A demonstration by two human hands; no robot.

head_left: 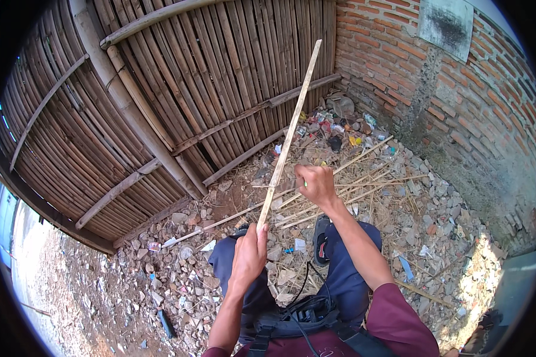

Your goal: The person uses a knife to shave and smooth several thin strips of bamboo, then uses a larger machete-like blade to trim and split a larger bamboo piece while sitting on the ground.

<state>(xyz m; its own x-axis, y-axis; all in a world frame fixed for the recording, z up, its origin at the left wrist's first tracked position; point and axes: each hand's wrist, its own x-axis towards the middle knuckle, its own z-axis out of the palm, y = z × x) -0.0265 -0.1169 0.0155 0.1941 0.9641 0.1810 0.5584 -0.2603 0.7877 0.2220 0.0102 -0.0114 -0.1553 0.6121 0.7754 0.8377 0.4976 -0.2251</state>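
My left hand (249, 253) is closed round the lower end of a long, pale bamboo strip (290, 131). The strip slants up and away to the right, its far tip in front of the slatted wall. Just right of the strip, my right hand (317, 185) is curled into a fist. A bit of green shows at its fingers, but the rest of what it grips is hidden or blurred. Below and beyond my right hand, several more thin bamboo strips (363, 189) lie loosely across one another on the ground, among dry shavings.
A bamboo slat wall (232, 65) rises ahead and left, meeting a brick wall (387, 53) on the right. Litter (333, 128) is heaped in their corner. Stony rubble (184, 268) covers the ground around my knees. A dark, long object (165, 324) lies at lower left.
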